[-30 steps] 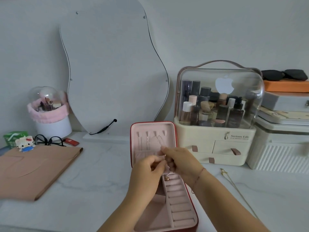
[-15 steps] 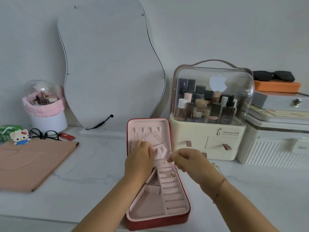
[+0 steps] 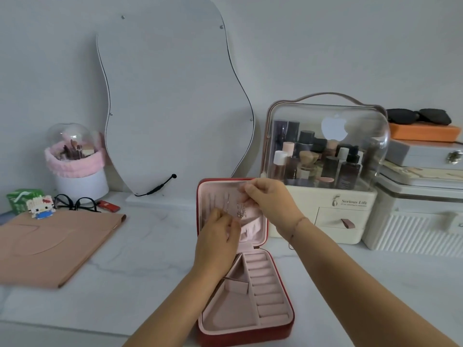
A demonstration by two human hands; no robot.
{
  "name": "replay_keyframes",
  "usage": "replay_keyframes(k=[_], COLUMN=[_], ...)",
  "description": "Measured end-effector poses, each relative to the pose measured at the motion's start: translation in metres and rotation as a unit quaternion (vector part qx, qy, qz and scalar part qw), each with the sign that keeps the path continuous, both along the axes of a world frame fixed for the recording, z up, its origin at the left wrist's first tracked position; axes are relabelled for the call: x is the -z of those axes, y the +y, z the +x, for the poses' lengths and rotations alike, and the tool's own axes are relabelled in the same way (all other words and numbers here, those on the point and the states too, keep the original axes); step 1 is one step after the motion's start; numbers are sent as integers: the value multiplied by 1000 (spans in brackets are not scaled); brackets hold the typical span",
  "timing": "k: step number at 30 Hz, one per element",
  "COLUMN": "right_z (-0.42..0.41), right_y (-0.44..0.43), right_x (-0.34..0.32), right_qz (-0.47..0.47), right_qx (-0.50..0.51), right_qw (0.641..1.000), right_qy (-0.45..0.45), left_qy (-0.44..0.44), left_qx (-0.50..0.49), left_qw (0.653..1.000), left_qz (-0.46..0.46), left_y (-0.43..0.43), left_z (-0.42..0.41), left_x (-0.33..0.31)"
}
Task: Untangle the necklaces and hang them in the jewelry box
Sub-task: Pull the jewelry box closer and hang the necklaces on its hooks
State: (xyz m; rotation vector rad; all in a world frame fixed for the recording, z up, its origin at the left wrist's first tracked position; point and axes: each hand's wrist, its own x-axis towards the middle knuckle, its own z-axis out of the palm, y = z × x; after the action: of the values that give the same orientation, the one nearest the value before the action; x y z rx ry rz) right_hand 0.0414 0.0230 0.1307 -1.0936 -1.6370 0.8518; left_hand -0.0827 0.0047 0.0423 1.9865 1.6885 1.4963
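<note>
A red jewelry box [image 3: 280, 330] with pink lining stands open on the white marble table, its lid upright. A thin silver necklace [image 3: 239, 209] hangs in front of the lid's pink inside. My right hand [image 3: 269, 199] pinches its upper end near the lid's top edge. My left hand [image 3: 218, 234] is lower, fingers curled at the chain's bottom by the lid's pocket. The tray below has ring rolls and compartments, partly hidden by my left forearm.
A cosmetics case [image 3: 323, 171] with a clear dome stands right of the box, with white storage boxes [image 3: 416, 216] beyond. A wavy mirror [image 3: 170, 101] leans on the wall. A brown folder [image 3: 52, 244], glasses [image 3: 75, 202] and a brush holder [image 3: 77, 161] sit left.
My right hand rose from mid-lid height to the lid's top with the chain. My left hand stayed low at the lid. The view shifted slightly.
</note>
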Motion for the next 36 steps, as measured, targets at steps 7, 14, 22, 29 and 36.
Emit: replay_keyframes(k=[7, 14, 22, 29, 36], right_z=[5, 83, 180, 169, 157], right_y=[2, -20, -15, -2, 0], right_x=[25, 49, 92, 100, 95], right_qz=[-3, -48, -155, -133, -159], right_qx=[14, 110, 268, 284, 288], right_qw=[994, 991, 914, 863, 803], right_qy=[-110, -56, -261, -396, -497], left_qy=[-4, -9, -10, -5, 19], left_qx=[-2, 20, 54, 54, 47], left_qw=[1000, 1000, 998, 998, 999], left_qz=[-5, -21, 2, -8, -17], left_y=[6, 7, 10, 6, 8], left_z=[-1, 0, -1, -2, -2], left_x=[3, 6, 7, 6, 8])
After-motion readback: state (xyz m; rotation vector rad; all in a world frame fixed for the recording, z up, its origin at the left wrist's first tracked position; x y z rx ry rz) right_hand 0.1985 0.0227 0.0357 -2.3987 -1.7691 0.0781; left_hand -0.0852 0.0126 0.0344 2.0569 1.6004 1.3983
